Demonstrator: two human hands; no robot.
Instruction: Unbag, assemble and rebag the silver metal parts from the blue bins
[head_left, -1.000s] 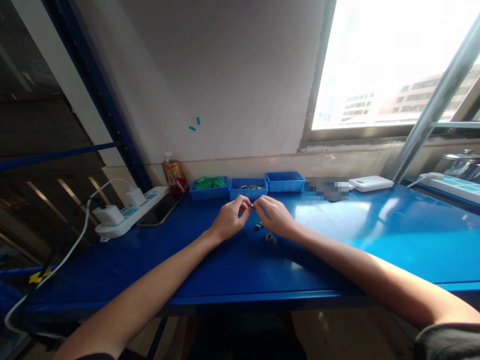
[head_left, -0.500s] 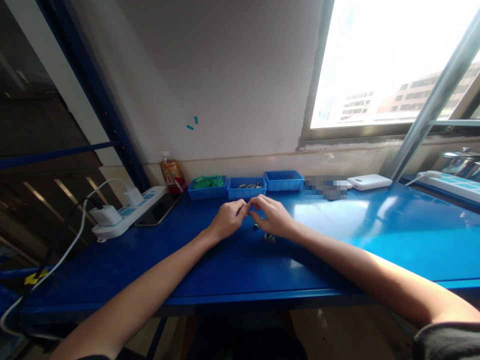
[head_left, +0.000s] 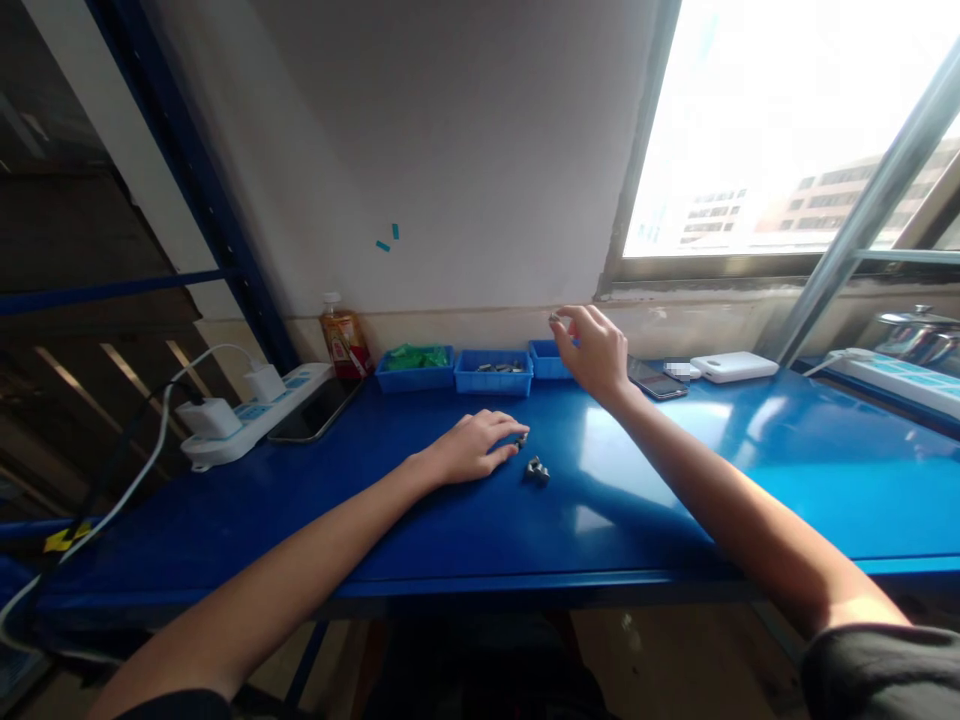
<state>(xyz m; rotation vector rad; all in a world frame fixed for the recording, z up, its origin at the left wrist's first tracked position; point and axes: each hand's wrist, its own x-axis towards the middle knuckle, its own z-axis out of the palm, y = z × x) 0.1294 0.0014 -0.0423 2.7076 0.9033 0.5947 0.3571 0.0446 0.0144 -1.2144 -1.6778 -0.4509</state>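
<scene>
My left hand [head_left: 480, 447] rests low over the blue table, its thumb and fingertips closed around a small dark metal part [head_left: 523, 439]. Just to the right lies a little cluster of metal parts [head_left: 537, 471], touched by neither hand. My right hand [head_left: 596, 350] is raised in front of the right blue bin [head_left: 546, 359] and partly covers it. Between its thumb and index finger it pinches a small metallic piece [head_left: 554, 318], too small to name exactly. The middle blue bin [head_left: 493, 382] contains several small metal pieces.
A left blue bin [head_left: 414, 381] holds green plastic. Beside it stand a drink bottle [head_left: 344, 340], a phone [head_left: 315, 410] and a power strip [head_left: 259, 415] with plugs. To the right lie another phone [head_left: 657, 378], a white box [head_left: 735, 366] and a second power strip [head_left: 900, 380].
My hands were together at the table's middle; now they are apart. The right has gone up and right toward the right bin with a small piece. The left has come down beside the cluster.
</scene>
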